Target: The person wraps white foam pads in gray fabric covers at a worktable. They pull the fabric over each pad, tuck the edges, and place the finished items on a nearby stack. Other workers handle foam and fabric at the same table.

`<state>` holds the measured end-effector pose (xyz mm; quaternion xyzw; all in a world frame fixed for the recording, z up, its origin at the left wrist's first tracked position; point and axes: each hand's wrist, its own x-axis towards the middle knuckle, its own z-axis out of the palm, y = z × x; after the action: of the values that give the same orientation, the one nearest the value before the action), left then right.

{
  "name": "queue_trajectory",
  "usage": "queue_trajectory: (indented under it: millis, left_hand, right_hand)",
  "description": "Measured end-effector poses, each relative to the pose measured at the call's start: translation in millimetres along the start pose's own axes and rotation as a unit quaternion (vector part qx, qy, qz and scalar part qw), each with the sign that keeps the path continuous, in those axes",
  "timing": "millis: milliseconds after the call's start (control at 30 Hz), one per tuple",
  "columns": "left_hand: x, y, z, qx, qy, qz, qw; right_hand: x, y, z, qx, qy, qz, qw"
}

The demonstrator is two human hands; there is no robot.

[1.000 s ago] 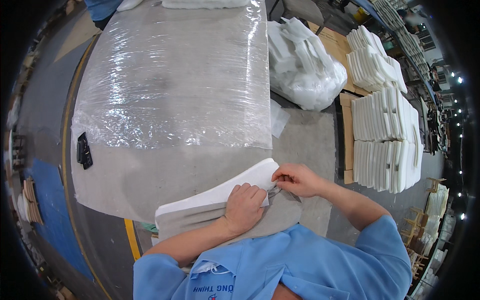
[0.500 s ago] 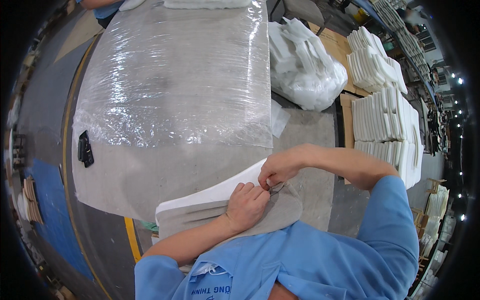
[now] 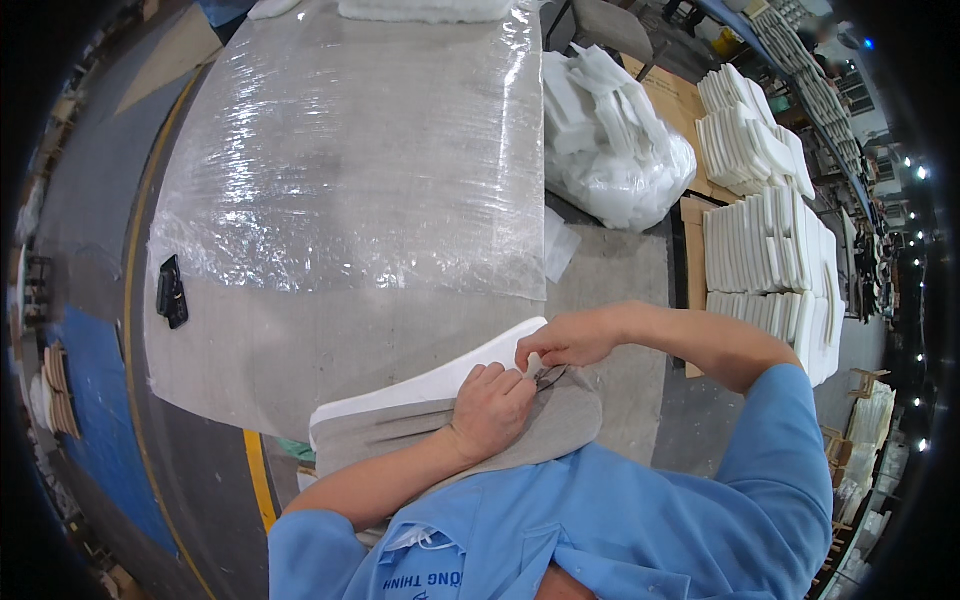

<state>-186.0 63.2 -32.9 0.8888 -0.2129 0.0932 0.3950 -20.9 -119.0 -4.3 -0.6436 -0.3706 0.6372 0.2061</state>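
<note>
A white foam pad (image 3: 425, 385) lies at the table's near edge against my body, its near side covered by grey fabric (image 3: 400, 430). My left hand (image 3: 492, 405) is closed over the fabric's edge near the pad's right end, its fingers curled on the cloth. Just beyond it, my right hand (image 3: 568, 340) is bent downward with thumb and fingers pinched at the same edge. A small white bit (image 3: 535, 366) shows between the two hands. Beside it runs a thin dark cord (image 3: 552, 378) along the cover. What the right fingertips grip is partly hidden.
Clear plastic film (image 3: 370, 180) covers most of the grey-topped table (image 3: 260, 350). A black phone-like object (image 3: 172, 292) lies at its left edge. On the right stand a plastic bag of white padding (image 3: 625, 165) and stacks of white foam pads (image 3: 765, 245). A chair (image 3: 610, 28) is behind.
My right hand has shifted slightly, and a white bit now shows between my hands. My left hand keeps its place. The other person's arm at the far left has moved mostly out of view.
</note>
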Motion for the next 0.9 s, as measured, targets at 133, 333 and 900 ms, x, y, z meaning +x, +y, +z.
queue_trajectory:
  millis: [133,333,900]
  left_hand:
    - [0,1,2,-0.007,0.004,-0.002,1.000]
    - [1,1,0,-0.002,0.004,-0.003,1.000]
    - [-1,1,1,0.015,0.003,0.000,1.000]
  right_hand:
    - [13,0,-5,-0.106,-0.039,-0.077,0.991]
    - [4,-20,-15,-0.126,-0.060,0.007,0.990]
    - [1,-1,1,0.153,-0.024,0.096,0.983]
